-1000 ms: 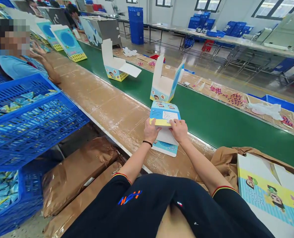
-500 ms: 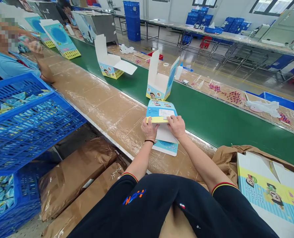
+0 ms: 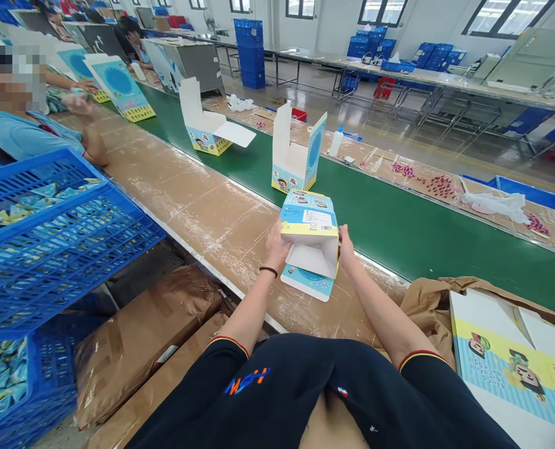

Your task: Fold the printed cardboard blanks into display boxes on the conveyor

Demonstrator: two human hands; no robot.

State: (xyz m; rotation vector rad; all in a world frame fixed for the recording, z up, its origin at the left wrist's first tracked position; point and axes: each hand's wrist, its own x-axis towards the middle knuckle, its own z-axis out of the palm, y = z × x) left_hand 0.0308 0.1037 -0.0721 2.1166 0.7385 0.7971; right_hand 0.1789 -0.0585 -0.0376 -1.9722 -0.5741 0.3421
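Between my hands is a blue and yellow printed cardboard box (image 3: 309, 223), lying on its side with its open end toward me and a flap spread on the brown-covered table (image 3: 202, 206). My left hand (image 3: 276, 245) grips the box's left side, its fingers partly hidden. On the opposite side, my right hand (image 3: 346, 248) presses against the wall, thumb up and fingers partly out of sight. Just beyond stands an open box (image 3: 292, 178) with raised flaps on the green conveyor belt (image 3: 380, 215).
More boxes (image 3: 207, 134) stand along the belt. Flat printed cartons (image 3: 516, 368) lie at right in brown paper. Blue crates (image 3: 67, 231) of small packets and brown parcels (image 3: 151, 337) are at left, near a co-worker (image 3: 34, 134). A glue bottle (image 3: 336, 141) stands across the belt.
My hands have moved from the box's near top edge down to its two sides. The box has opened from a flatter shape, showing its white inside.
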